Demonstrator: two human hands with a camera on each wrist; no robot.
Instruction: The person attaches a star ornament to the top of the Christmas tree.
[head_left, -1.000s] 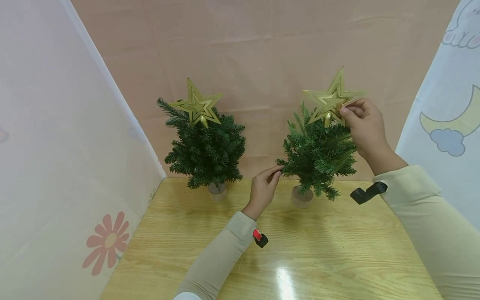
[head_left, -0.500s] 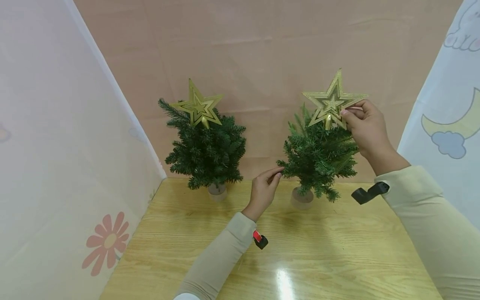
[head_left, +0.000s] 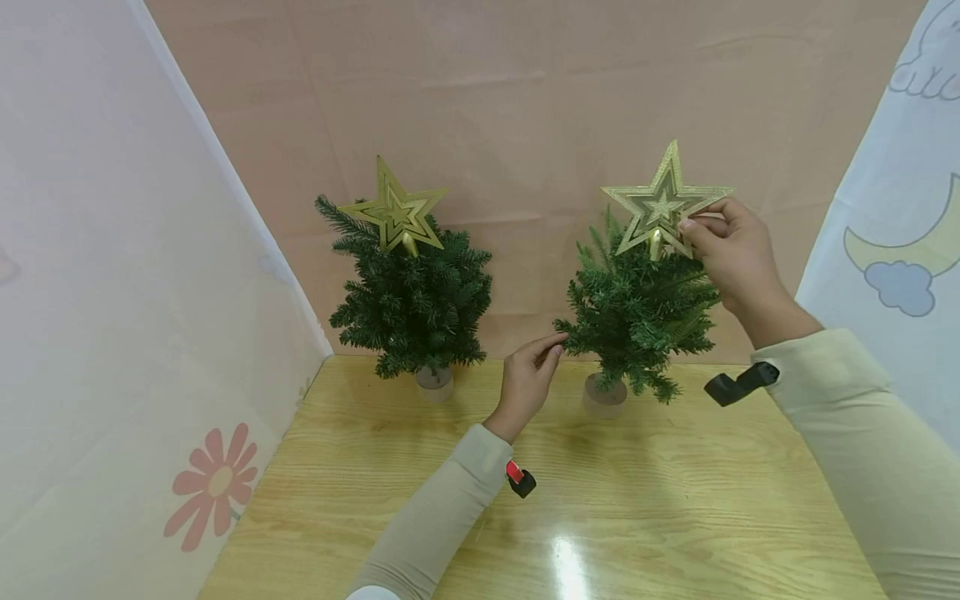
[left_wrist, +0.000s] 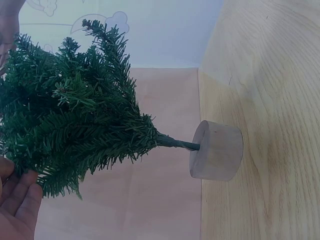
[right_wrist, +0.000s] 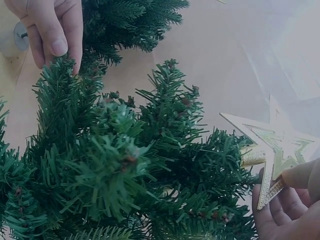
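A gold star tree topper (head_left: 664, 202) stands at the top of the right small artificial Christmas tree (head_left: 637, 308). My right hand (head_left: 735, 250) pinches the star's lower right part between thumb and fingers. In the right wrist view the star's short gold socket (right_wrist: 253, 155) meets the branches; whether a twig is inside it is hidden. My left hand (head_left: 523, 379) pinches the tip of a low branch on this tree's left side, also seen in the right wrist view. The tree rises from a round wooden base (left_wrist: 217, 150) on the table.
A second small tree (head_left: 416, 300) on the left bears its own gold star (head_left: 396, 210) and stands on a similar base (head_left: 435, 383). A plain cloth (head_left: 517, 125) hangs behind; printed cloths flank the wooden table (head_left: 637, 500).
The right star has turned slightly and shifted a little left and down with my right hand still on it. My left hand stays on the branch.
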